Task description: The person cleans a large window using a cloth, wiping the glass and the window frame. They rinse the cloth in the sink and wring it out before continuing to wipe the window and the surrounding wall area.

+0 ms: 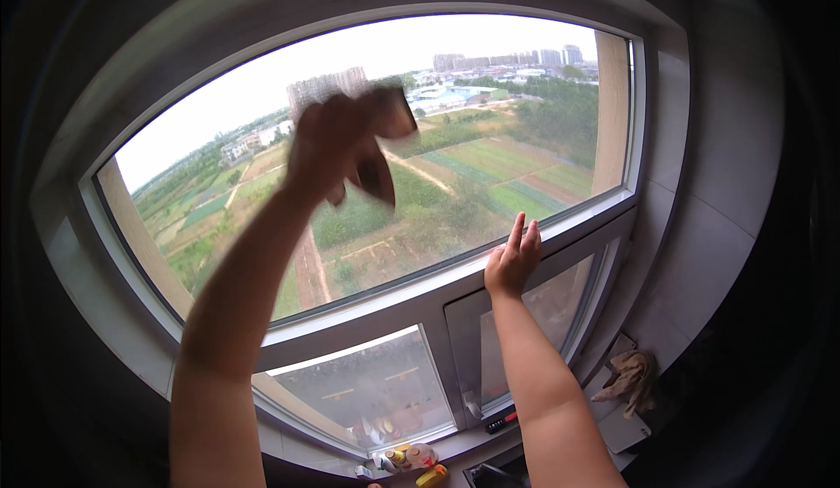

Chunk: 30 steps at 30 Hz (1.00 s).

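A large upper window pane (394,225) fills the view, with fields and buildings beyond it. My left hand (335,143) is raised in front of the glass, blurred, and grips a dark cloth (377,176) that hangs down from the fingers. Whether the cloth touches the pane cannot be told. On the white crossbar of the window frame (420,284) rests my right hand (515,258), fingers apart and pointing up, holding nothing.
Bottles (420,455) and a yellow item (432,475) stand on the sill below. A window handle (472,405) is left of my right forearm, near a black and red tool (500,423). A crumpled beige cloth (631,380) lies at the lower right, beside a pale flat object (623,427).
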Available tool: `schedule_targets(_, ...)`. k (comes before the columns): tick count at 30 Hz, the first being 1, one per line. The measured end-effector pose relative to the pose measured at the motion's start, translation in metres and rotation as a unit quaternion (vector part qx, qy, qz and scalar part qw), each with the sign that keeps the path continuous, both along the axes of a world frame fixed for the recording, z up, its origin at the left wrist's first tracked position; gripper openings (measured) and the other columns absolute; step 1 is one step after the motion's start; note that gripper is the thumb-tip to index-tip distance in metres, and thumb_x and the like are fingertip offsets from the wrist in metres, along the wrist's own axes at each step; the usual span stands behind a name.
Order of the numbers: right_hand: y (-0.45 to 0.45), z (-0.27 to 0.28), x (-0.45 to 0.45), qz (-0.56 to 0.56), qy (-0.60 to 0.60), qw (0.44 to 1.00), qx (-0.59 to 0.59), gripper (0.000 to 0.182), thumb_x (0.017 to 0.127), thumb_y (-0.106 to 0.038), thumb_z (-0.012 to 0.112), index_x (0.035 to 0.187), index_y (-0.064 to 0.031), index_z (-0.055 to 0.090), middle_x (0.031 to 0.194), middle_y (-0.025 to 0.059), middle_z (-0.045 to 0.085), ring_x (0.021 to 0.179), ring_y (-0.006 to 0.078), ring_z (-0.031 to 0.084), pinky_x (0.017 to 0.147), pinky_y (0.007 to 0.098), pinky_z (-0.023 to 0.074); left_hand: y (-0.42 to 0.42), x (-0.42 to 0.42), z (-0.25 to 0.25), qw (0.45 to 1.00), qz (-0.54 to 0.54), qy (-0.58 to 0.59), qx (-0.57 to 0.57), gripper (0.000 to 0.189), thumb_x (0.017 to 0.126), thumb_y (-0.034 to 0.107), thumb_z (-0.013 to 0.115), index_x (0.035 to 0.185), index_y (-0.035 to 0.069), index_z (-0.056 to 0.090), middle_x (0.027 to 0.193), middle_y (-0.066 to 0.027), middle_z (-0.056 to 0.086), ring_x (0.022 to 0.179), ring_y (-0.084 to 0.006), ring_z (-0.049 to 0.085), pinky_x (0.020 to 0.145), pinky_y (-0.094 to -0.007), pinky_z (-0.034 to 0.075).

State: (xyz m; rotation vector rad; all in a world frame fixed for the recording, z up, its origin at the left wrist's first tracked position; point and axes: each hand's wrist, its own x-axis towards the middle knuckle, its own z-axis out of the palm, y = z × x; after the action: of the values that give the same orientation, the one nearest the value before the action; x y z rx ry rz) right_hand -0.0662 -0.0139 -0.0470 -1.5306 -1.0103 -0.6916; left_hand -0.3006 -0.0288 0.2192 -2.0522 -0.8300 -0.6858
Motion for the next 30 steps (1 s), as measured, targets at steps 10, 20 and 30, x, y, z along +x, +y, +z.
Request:
schedule_targets(10, 0.005, -0.005, -0.010, 0.008, -0.002, 1.000, 0.006, 0.065, 0.079, -0.004, 0.047, 0.142, -0.0040, 0.034, 0.137, 0.0281, 0.035, 0.125, 0.0419, 0.036, 0.105, 0.0513, 0.0269, 0.003, -0.023, -0.156, 0.978, -0.138, 0.126, 0.095, 0.036, 0.075, 0.023, 0.069, 0.109, 0.017, 0.057, 0.100, 0.0005, 0.054, 0.098, -0.0166, 0.050, 0.079, -0.0347, 0.045)
schedule_targets(20, 0.006, -0.006, 0.000, -0.001, -0.014, 1.000, 0.010, 0.066, 0.077, -0.003, 0.047, 0.142, -0.0036, 0.034, 0.137, 0.0284, 0.036, 0.124, 0.0424, 0.037, 0.105, 0.0515, 0.0274, -0.016, -0.051, 0.025, 0.999, 0.006, -0.044, 0.030, 0.024, 0.080, 0.022, 0.059, 0.104, 0.023, 0.063, 0.111, -0.0006, 0.061, 0.101, -0.0193, 0.057, 0.086, -0.0386, 0.045)
schedule_targets(30, 0.010, -0.007, 0.000, -0.001, -0.015, 1.000, 0.006, 0.067, 0.077, -0.002, 0.048, 0.142, -0.0038, 0.033, 0.136, 0.0286, 0.038, 0.124, 0.0424, 0.038, 0.105, 0.0500, 0.0283, -0.012, -0.081, -0.121, 0.972, -0.161, 0.055, 0.161, 0.036, 0.070, 0.022, 0.067, 0.106, 0.025, 0.064, 0.116, 0.0012, 0.059, 0.104, -0.0180, 0.054, 0.084, -0.0368, 0.043)
